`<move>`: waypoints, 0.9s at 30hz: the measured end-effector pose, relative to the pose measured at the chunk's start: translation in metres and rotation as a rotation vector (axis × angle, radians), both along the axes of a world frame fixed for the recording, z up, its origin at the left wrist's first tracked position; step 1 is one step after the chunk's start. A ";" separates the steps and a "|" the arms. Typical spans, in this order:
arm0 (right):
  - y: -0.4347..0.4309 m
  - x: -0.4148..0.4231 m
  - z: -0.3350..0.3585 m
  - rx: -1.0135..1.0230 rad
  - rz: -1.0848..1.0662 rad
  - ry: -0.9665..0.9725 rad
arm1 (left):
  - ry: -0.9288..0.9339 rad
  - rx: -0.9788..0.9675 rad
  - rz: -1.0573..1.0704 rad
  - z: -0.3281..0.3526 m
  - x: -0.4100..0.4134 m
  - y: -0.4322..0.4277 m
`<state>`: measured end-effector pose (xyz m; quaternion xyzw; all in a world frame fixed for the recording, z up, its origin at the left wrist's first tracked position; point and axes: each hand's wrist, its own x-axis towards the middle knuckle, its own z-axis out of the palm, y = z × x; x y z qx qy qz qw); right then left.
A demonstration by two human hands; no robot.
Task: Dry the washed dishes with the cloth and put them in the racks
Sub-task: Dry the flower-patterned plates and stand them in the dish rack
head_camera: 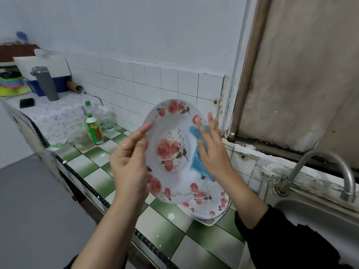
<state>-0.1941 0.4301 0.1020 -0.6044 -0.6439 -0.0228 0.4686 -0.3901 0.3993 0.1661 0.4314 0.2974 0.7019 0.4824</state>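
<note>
Nearest to the camera, the two forearms come up from the lower edge, and the right one wears a black sleeve (272,230). The left hand (129,164) grips a white plate (171,152) with pink roses by its left rim, the fingers pointing upward along the edge. The plate is held in the air above the worktop (161,226), tilted almost upright, with its painted face toward the person. The right hand (210,150) presses a blue cloth (196,164) flat on the right part of the plate's face. Its fingers are straight and a little spread, and the cloth shows under the palm and beside the fingers.

Just behind and below the held plate, a stack of plates (206,199) with the same rose pattern lies on the green and white tiles of the worktop. To the right of the stack there is a metal sink (314,216) with a curved tap (330,160) over it.

Farther along the worktop, on the left, a green and white bottle (94,131) stands beside a clear glass jar (81,140). Behind them the surface is speckled, and a flat black object (27,102) lies there near a tall grey flask (47,84). A white tiled wall closes the back.
</note>
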 end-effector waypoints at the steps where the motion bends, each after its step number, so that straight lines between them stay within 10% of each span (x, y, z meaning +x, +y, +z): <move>1: 0.004 0.001 0.009 0.074 -0.051 0.065 | 0.017 0.002 -0.033 -0.003 0.005 -0.004; 6: -0.001 -0.040 0.054 0.360 0.065 0.356 | 0.141 0.014 -0.193 -0.018 0.031 -0.020; 11: -0.038 -0.088 0.011 0.186 0.433 0.206 | 0.048 -0.013 -0.190 -0.006 0.024 -0.011; 16: -0.038 -0.047 -0.035 -0.040 0.164 -0.082 | 0.092 0.003 -0.098 0.001 0.010 -0.011; 22: -0.014 -0.027 0.005 0.245 -0.119 0.493 | 0.087 0.011 -0.219 -0.001 0.019 -0.018; 27: -0.031 -0.077 0.015 0.172 0.283 0.252 | 0.061 0.025 -0.190 0.003 0.022 -0.021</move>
